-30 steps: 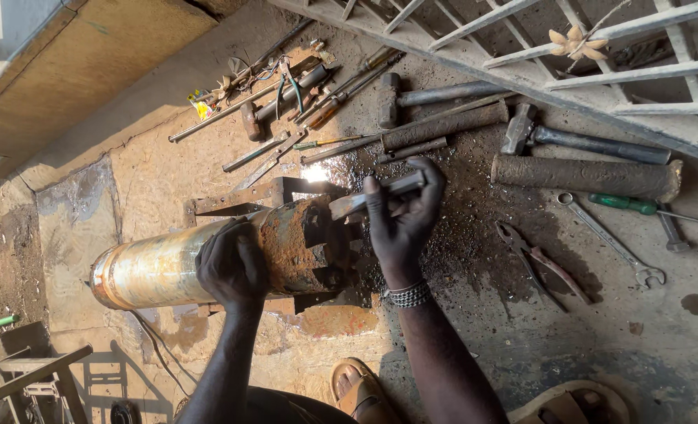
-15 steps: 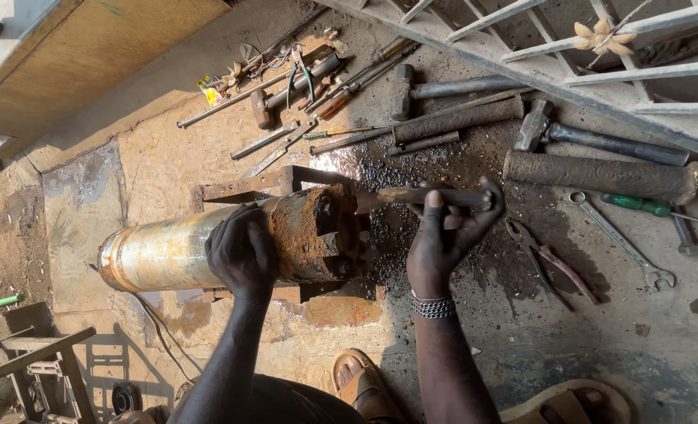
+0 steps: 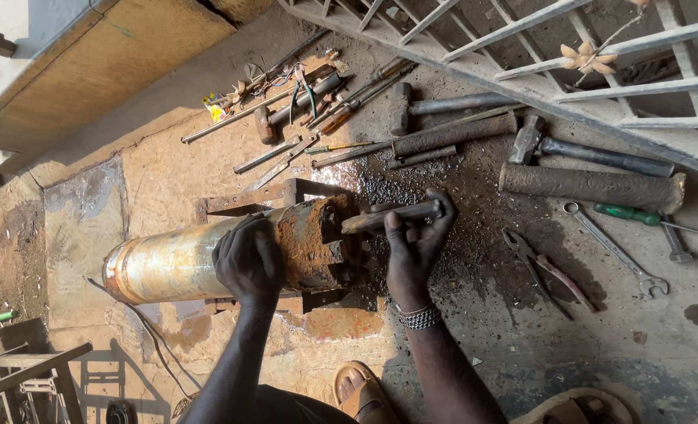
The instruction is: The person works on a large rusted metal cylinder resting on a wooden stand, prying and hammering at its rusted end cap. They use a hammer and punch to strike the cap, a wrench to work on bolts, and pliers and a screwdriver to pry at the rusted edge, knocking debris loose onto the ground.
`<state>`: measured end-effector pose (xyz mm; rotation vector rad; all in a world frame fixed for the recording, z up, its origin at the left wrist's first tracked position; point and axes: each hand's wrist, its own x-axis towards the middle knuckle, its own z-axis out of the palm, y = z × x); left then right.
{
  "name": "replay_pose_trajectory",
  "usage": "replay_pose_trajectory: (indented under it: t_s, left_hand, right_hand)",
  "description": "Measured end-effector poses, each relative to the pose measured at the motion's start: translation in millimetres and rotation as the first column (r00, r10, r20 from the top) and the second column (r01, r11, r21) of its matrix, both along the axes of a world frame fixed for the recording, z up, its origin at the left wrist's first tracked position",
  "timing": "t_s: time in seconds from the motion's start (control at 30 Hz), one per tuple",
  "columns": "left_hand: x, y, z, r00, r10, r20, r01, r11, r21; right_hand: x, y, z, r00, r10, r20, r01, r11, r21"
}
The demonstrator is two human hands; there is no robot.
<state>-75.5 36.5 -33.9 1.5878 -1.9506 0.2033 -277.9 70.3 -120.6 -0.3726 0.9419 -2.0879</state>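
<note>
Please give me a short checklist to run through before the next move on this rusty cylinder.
1. Left hand steadies the cylinder: ok.
2. Right hand grips the bar: ok.
3. Bar tip seated against the rusty end: cannot tell.
4. Cylinder rests on the metal frame: ok; whether it is firmly chocked, cannot tell.
5. Pliers and spanner within reach on the floor: ok.
6. Sandalled foot close under the cylinder: not ok.

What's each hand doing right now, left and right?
Left hand: palm down, fingers curled over the brass-coloured cylinder, not wrapped around it.
Right hand: closed on a dark metal bar set against the cylinder's rusty end.
</note>
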Motion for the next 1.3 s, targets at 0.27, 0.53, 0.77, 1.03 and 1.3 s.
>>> replay_pose_trajectory:
  t_s: [0.27,0.53,0.77,1.03,1.3]
  left_hand:
    - [-1.2,-8.6,18.7,0.971,0.209,0.120,-0.232,0.945,0.232]
    - [-64.2,1.1,57.8,0.449,-0.109,-0.887,0.782,0.527,0.331]
    - [-74.5,6.6,75.2,0.267,0.386,-0.883,0.807,0.411,0.424]
    - [-11.5,-24.2,91.1,0.119,0.234,-0.965,0.695,0.675,0.250]
    - [-11.0,-40.2,88.6,0.145,-0.147,-0.979,0.771,0.636,0.019]
  right_hand:
    - [-28.3,-14.0,41.4,0.879,-0.107,-0.464,0.082,0.994,-0.074]
    - [-45.9,14.2,123.5,0.359,0.112,-0.926,-0.214,0.976,0.035]
    - [-139.3,-35.3,32.9,0.270,0.489,-0.829,-0.010,0.863,0.506]
    - [-250.0,-89.4,-72.0,-0.171,0.895,-0.413,0.424,0.445,0.789]
    - [-224.2,-113.2,-51.9,-0.355,0.931,-0.086,0.671,0.318,0.670]
